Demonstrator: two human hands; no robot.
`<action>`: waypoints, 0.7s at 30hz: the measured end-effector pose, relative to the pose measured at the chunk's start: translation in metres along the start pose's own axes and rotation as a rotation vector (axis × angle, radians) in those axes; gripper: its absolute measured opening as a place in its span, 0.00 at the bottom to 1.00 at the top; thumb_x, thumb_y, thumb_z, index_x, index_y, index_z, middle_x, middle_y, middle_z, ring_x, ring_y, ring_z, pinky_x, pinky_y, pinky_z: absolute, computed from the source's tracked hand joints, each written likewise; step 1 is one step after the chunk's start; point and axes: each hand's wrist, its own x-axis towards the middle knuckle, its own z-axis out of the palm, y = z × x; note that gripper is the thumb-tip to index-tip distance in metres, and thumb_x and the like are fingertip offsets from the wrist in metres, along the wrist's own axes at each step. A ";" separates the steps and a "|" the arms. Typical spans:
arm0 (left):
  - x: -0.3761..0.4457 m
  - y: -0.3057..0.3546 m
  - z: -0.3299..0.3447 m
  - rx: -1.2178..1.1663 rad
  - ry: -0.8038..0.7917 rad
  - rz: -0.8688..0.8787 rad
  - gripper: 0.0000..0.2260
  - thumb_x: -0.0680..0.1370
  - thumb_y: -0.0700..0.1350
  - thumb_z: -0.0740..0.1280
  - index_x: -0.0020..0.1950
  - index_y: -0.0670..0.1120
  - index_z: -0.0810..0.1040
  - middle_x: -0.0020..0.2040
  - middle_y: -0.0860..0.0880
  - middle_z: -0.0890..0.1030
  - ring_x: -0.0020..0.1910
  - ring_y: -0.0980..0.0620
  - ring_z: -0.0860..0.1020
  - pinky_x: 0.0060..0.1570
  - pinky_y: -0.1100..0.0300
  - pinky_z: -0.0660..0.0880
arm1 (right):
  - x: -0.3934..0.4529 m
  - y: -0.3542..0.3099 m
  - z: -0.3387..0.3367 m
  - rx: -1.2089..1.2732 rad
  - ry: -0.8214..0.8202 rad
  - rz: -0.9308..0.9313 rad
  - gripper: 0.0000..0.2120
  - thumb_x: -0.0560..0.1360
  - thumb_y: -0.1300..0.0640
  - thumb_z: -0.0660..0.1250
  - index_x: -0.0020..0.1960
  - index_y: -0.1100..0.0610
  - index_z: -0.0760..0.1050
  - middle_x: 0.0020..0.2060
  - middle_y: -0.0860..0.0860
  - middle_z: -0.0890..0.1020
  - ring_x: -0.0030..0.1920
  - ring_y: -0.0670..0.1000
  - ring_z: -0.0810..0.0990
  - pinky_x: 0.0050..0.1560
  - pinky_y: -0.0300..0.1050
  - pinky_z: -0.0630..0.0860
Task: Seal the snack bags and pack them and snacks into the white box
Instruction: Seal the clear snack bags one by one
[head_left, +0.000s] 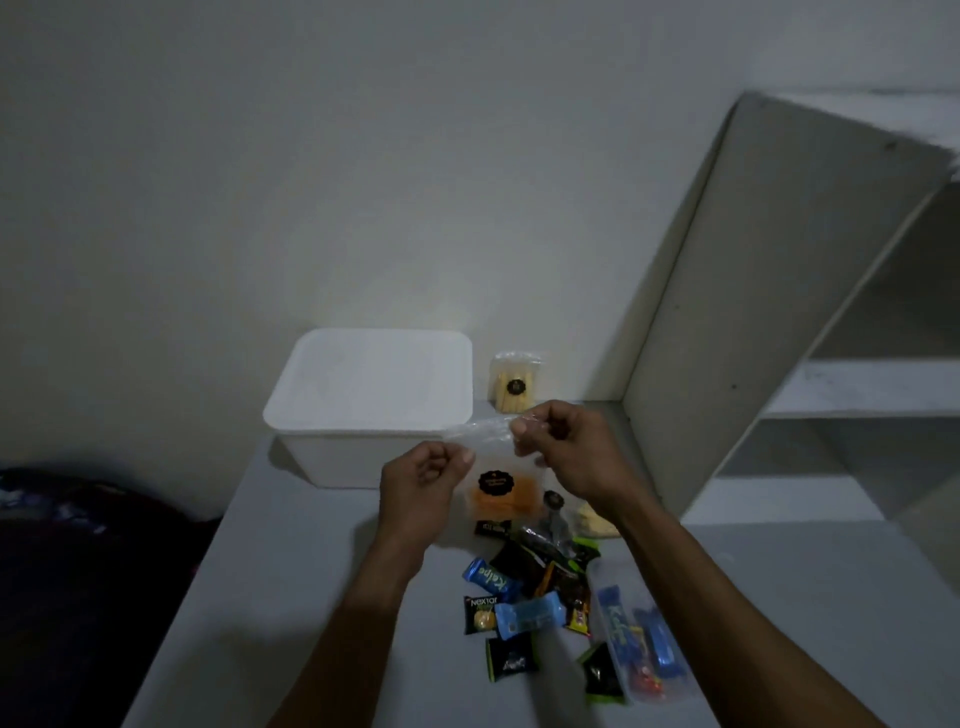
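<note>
Step in hand: sealing a clear snack bag (493, 480) of orange snacks, held up over the tabletop (291, 597), in front of the white box (370, 400).
Left hand (423, 480): grip pinches the bag's top edge.
Right hand (558, 449): grip pinches the same edge further along.
Next move: likely press the strip shut along its length, then open the lidded box.
Legible writing: "Nextar" wrapper (480, 616); "Kelpe" wrapper (491, 577); bag's black label unreadable.

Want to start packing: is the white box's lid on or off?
On. The white box shows a flat, unbroken lid across its whole top, with no interior visible.
</note>
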 end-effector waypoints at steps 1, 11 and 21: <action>0.000 0.010 0.003 -0.018 0.007 0.038 0.03 0.74 0.44 0.74 0.45 0.45 0.84 0.42 0.47 0.85 0.42 0.55 0.82 0.45 0.66 0.78 | -0.003 -0.008 -0.004 -0.005 0.011 -0.013 0.05 0.76 0.54 0.71 0.47 0.56 0.81 0.37 0.51 0.85 0.40 0.47 0.85 0.42 0.46 0.79; 0.006 0.067 0.029 -0.007 0.029 0.207 0.02 0.76 0.43 0.72 0.46 0.46 0.84 0.40 0.49 0.85 0.40 0.58 0.82 0.43 0.66 0.76 | -0.005 -0.046 -0.038 0.064 0.082 -0.078 0.07 0.76 0.54 0.72 0.47 0.58 0.81 0.38 0.51 0.86 0.41 0.48 0.85 0.42 0.46 0.79; 0.012 0.097 0.074 0.096 0.062 0.301 0.03 0.76 0.43 0.71 0.43 0.45 0.83 0.37 0.51 0.84 0.40 0.57 0.82 0.43 0.67 0.74 | 0.017 -0.078 -0.092 -0.208 -0.045 -0.199 0.07 0.72 0.53 0.75 0.47 0.54 0.83 0.41 0.48 0.85 0.43 0.43 0.83 0.46 0.40 0.80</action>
